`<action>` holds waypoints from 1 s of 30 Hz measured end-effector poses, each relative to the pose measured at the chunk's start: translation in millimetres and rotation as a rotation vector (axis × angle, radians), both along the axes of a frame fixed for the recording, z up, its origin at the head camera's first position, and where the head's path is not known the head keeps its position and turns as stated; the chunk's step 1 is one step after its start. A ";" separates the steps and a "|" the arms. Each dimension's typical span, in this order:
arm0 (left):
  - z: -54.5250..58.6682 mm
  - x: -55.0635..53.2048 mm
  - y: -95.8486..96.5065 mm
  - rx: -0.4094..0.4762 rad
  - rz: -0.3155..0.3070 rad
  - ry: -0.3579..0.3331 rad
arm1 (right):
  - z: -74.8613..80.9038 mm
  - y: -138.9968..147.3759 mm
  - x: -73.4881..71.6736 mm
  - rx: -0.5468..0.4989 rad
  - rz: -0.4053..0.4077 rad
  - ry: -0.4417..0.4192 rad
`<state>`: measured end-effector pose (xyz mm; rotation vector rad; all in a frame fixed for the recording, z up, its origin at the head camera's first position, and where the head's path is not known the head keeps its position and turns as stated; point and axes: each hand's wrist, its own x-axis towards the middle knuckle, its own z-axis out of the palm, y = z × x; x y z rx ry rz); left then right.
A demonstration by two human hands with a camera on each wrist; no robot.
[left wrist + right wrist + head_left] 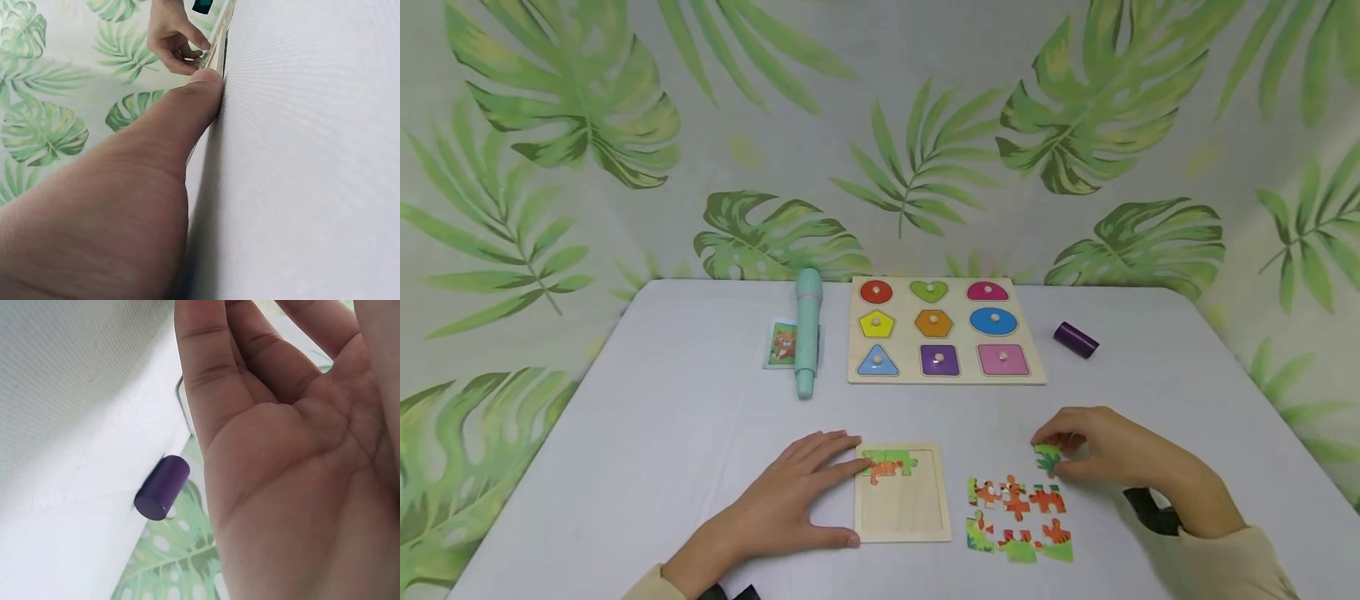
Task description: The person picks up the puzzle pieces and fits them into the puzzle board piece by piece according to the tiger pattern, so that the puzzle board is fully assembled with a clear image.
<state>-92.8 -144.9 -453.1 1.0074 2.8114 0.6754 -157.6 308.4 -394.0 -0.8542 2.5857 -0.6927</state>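
In the head view a square wooden puzzle tray (902, 515) lies in front of me. Joined jigsaw pieces (887, 465) in green and orange fill its upper left corner. My left hand (786, 496) rests at the tray's left side, fingers extended, thumb at the lower left edge and index fingertip by the joined pieces. To the right, my right hand (1108, 450) pinches a green puzzle piece (1048, 458) between thumb and fingers. Just below it, several loose puzzle pieces (1017, 502) with orange animal parts lie in rows. The right wrist view shows the palm, with the fingertips out of frame.
Behind the tray lies a wooden knob board (906, 342) with colourful shapes. A mint-green stick-like tool (807, 333) lies across a small picture card (781, 343) at its left. A dark purple cylinder (1077, 340) sits at its right. A leaf-patterned cloth hangs behind the white table.
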 end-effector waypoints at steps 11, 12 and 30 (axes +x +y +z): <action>0.1 -0.7 0.5 0.005 -0.004 0.008 | 2.6 -0.3 1.1 0.019 -0.031 -0.001; 0.3 -0.6 0.3 0.005 -0.001 0.002 | 2.9 -0.8 0.6 0.020 -0.030 0.004; -2.2 0.6 0.2 0.005 0.005 0.027 | 14.1 -12.5 0.8 0.003 -0.003 0.084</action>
